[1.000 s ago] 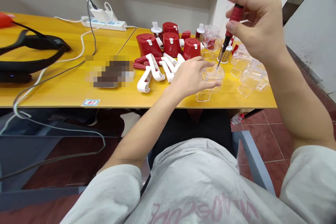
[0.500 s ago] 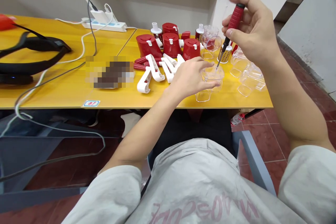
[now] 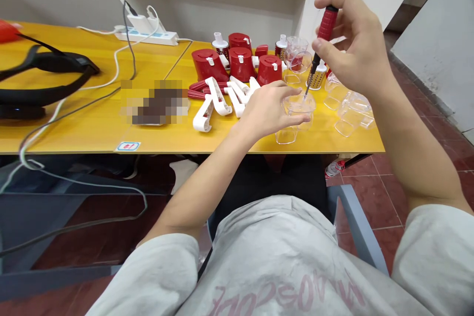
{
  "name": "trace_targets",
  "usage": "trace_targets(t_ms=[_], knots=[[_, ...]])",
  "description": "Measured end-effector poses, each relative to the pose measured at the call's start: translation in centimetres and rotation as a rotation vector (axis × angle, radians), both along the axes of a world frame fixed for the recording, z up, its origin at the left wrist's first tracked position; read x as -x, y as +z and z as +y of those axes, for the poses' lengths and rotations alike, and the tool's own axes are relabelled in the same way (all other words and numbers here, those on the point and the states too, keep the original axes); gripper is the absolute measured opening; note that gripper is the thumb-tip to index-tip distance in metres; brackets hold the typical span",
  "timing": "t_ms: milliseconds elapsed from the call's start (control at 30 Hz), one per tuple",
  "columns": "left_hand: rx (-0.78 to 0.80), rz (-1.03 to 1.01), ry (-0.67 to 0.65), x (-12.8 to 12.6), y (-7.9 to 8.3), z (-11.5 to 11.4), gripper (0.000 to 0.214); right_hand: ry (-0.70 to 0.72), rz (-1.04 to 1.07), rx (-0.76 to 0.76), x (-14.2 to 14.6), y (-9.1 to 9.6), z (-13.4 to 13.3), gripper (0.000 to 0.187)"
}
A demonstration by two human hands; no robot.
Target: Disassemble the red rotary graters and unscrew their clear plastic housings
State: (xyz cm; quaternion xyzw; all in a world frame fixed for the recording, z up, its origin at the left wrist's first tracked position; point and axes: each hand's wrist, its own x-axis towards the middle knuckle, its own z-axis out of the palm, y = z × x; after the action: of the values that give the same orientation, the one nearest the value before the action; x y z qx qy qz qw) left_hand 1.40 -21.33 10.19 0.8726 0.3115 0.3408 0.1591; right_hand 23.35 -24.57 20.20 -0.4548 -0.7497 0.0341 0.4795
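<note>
My right hand [image 3: 350, 42] is closed around the red handle of a screwdriver [image 3: 326, 27], one finger up at its black end cap. The shaft slants down and its tip is inside a clear plastic housing [image 3: 300, 104]. My left hand [image 3: 272, 108] grips this housing from the left, thumb and fingers around its rim, holding it on the yellow table. What the tip touches inside is too small to make out. Just left of my left hand lie several white plastic handles [image 3: 219, 96] and red handles [image 3: 200, 90].
Behind my hands stand several red cups [image 3: 241, 64] and metal grater drums [image 3: 316, 79]. More clear housings [image 3: 353, 111] lie at the right. Further left are a pixelated object [image 3: 159, 103], a power strip [image 3: 148, 33], loose cables and a black headset [image 3: 48, 79].
My right hand and the screwdriver have shifted slightly to the left, and the handle stands a little more upright. My left hand and the clear housing stay in place.
</note>
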Motion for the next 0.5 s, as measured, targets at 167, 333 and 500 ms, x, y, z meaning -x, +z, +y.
trace_targets(t_ms=[167, 333, 500], knots=[[0.008, 0.004, 0.003, -0.05, 0.11, -0.08, 0.068, 0.086, 0.093, -0.048, -0.02, -0.07, 0.37, 0.051], [0.016, 0.003, 0.001, -0.02, 0.17, -0.2, 0.068, 0.056, 0.043, 0.017, -0.03, 0.26, -0.13, 0.04], [-0.001, -0.006, -0.001, -0.03, -0.04, -0.05, 0.066, 0.0, 0.015, -0.004, -0.21, 0.7, -0.23, 0.043]])
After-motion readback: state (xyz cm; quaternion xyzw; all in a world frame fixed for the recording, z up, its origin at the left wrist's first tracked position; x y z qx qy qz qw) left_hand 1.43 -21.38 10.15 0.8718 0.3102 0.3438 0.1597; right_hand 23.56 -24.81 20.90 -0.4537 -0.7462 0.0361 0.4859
